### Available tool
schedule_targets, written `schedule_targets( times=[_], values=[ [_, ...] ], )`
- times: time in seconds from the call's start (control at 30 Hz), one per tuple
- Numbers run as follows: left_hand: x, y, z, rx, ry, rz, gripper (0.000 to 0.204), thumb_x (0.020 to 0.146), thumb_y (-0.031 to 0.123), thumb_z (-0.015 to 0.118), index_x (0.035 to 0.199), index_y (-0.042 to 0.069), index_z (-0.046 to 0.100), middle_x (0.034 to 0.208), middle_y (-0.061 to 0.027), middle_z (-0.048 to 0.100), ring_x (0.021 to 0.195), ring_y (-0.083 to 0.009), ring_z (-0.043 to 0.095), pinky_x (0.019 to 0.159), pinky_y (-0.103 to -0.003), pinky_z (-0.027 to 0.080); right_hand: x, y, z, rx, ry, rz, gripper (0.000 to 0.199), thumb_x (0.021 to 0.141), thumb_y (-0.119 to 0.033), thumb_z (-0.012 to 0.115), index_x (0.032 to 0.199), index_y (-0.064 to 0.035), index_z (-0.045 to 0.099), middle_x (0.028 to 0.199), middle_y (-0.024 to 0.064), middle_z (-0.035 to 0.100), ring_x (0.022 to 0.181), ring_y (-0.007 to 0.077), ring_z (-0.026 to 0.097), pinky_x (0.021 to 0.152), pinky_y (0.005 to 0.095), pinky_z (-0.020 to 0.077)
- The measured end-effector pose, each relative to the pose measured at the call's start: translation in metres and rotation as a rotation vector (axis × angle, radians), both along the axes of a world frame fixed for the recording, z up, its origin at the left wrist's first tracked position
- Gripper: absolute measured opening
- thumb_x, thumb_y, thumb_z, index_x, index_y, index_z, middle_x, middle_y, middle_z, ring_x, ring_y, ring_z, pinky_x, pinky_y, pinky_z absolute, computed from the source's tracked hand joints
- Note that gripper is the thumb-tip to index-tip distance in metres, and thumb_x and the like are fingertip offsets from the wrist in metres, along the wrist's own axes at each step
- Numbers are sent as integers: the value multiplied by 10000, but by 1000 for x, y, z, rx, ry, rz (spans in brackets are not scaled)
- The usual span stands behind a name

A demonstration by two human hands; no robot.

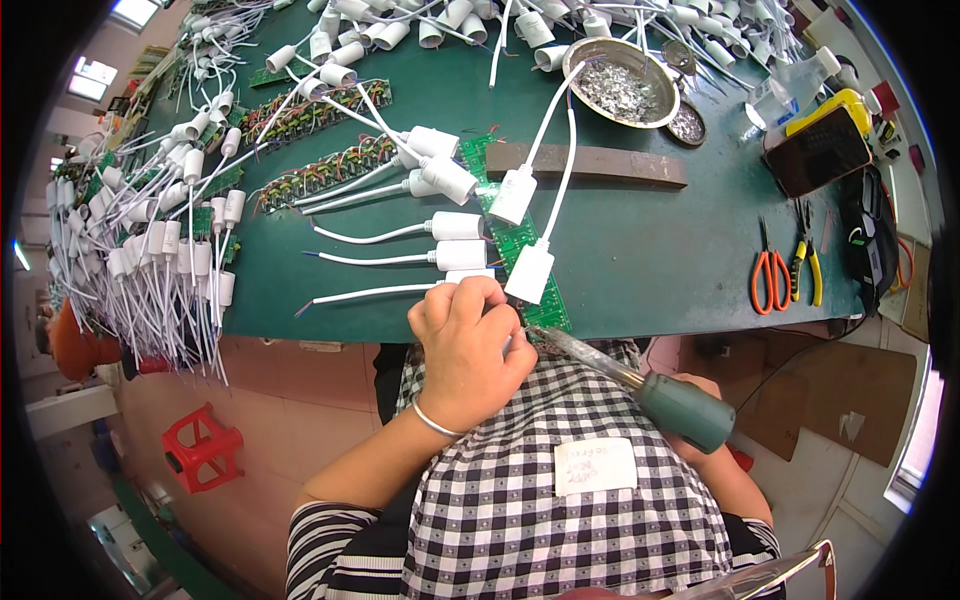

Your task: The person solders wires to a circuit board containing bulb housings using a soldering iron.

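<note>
My left hand [466, 340] is curled closed at the board [513, 238], slanting far-left to near-right; my right hand [702, 384] grips the soldering iron [688, 408].

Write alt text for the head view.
The right hand holds a soldering iron, its tip near the lower end of a green circuit board and the left hand. White cabled caps and a metal bowl sit on the table.

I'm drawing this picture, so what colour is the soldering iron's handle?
The soldering iron's handle is dark green; the head view shows it clearly.
</note>
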State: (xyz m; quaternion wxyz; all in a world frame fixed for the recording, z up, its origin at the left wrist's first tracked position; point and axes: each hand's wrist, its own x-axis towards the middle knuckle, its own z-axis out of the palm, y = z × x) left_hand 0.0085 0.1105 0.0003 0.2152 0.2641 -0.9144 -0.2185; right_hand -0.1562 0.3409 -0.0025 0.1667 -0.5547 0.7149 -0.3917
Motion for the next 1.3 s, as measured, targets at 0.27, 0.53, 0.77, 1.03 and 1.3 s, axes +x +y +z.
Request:
schedule_targets(
  times=[0.27, 0.53, 0.77, 1.03, 1.3],
  values=[
    [0, 0, 1, -10, -14, 9, 93, 625, 106, 648, 671, 120, 569, 992, -12, 496, 992, -275, 399, 836, -421, 271, -10, 6, 0, 53, -253, 27, 234, 731, -131, 633, 933, -20, 676, 898, 127, 677, 776, 301, 668, 740, 352, 538],
    [0, 1, 1, -17, -22, 2, 95, 638, 115, 649, 688, 119, 570, 1000, -13, 499, 988, -275, 404, 844, -423, 271, -9, 14, -13, 62, -108, 34, 232, 688, -93, 660, 910, -29, 685, 882, 115, 677, 729, 299, 652, 667, 352, 518],
    [0, -1, 2, -29, -6, 6, 116, 638, 127, 667, 700, 115, 569, 979, 0, 505, 974, -251, 427, 828, -427, 276, -11, 4, -7, 16, -68, 84, 222, 668, -78, 665, 885, -36, 683, 828, 111, 668, 682, 294, 633, 612, 355, 501],
    [-1, -2, 3, -38, -7, -2, 117, 642, 129, 667, 690, 116, 561, 960, 5, 499, 957, -238, 427, 808, -422, 276, -12, 2, -11, -5, -46, 81, 211, 650, -58, 655, 858, -41, 685, 791, 100, 657, 640, 278, 615, 568, 348, 484],
    [-2, -5, 7, -30, -55, -18, 109, 643, 135, 671, 653, 110, 565, 940, 8, 491, 927, -233, 419, 801, -422, 278, -11, 4, -17, 23, 7, 88, 154, 722, -161, 637, 832, -58, 671, 762, 76, 647, 638, 266, 606, 584, 361, 473]
  ],
)
